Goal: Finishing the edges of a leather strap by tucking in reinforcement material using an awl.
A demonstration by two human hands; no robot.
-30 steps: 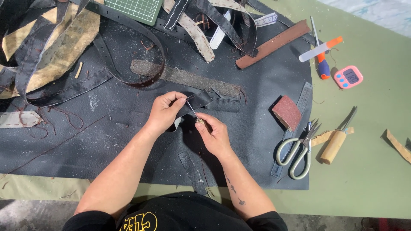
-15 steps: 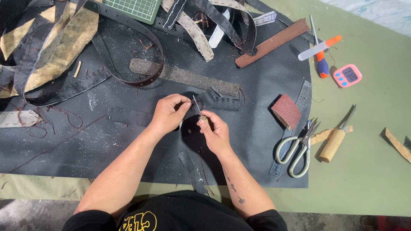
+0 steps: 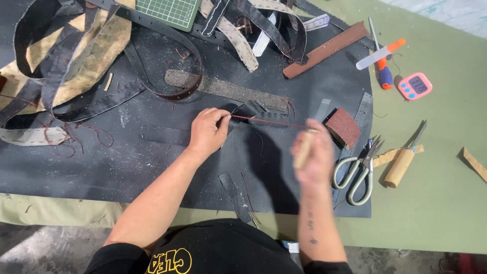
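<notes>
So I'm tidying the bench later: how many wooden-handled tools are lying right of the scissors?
2, both lying on the green table right of the scissors: the thick-handled awl-like tool and a thinner wooden-handled tool crossing behind it. More may be hidden among the leather strips.

Our left hand (image 3: 209,133): on the mat (image 3: 127,162), pinching thread (image 3: 269,121).
Our right hand (image 3: 312,157): right of it.
Scissors (image 3: 357,170): further right.
</notes>
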